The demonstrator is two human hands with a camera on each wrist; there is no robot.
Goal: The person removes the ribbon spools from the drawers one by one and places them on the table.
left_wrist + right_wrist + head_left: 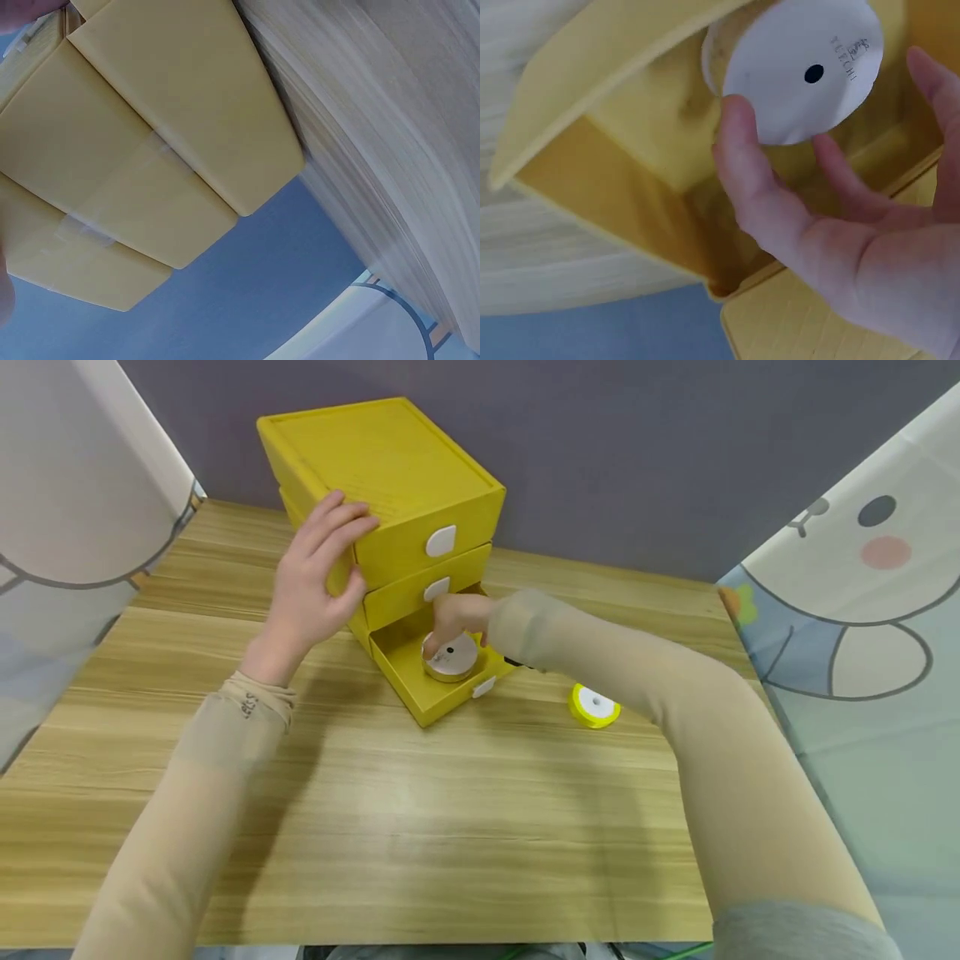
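Note:
A yellow three-drawer cabinet stands at the back of a wooden table. Its bottom drawer is pulled open. My left hand rests with straight fingers against the cabinet's upper left corner; the left wrist view shows only the cabinet's side. My right hand reaches into the open drawer and pinches a ribbon spool with white flanges. In the right wrist view the thumb and fingers curl round the spool inside the drawer.
A yellow ribbon spool lies on the table just right of the open drawer, near my right forearm. Patterned cloth hangs at the table's right edge and more of it at the left. A grey wall stands behind.

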